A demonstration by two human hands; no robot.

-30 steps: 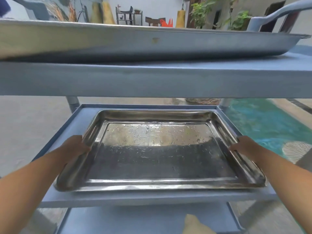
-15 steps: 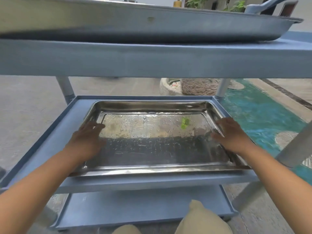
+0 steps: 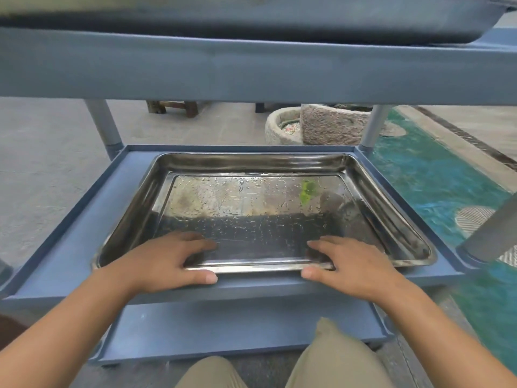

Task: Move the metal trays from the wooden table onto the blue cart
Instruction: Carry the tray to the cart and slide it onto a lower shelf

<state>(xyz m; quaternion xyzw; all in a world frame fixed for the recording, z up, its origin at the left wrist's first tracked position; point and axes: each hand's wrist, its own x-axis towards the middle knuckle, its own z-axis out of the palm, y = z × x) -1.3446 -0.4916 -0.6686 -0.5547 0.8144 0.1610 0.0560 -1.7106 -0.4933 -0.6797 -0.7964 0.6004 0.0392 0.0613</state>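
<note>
A shiny rectangular metal tray (image 3: 251, 203), wet with droplets, lies flat on the middle shelf of the blue cart (image 3: 84, 219). My left hand (image 3: 159, 261) rests on the tray's near rim left of centre, fingers inside the tray and thumb outside under the rim. My right hand (image 3: 349, 264) holds the same rim right of centre in the same way. A second, larger metal tray (image 3: 279, 18) sits on the cart's top shelf, seen from below its edge.
The cart's bottom shelf (image 3: 237, 329) lies below, with my knees (image 3: 330, 359) in front of it. Grey cart posts (image 3: 103, 124) stand at the corners. Behind are stone planters (image 3: 333, 124), a wooden stool (image 3: 173, 106) and a turquoise pool (image 3: 436, 175) at right.
Both hands slid from the tray's side rims to its near rim. The tray now sits deeper on the middle shelf, and my view has dropped lower.
</note>
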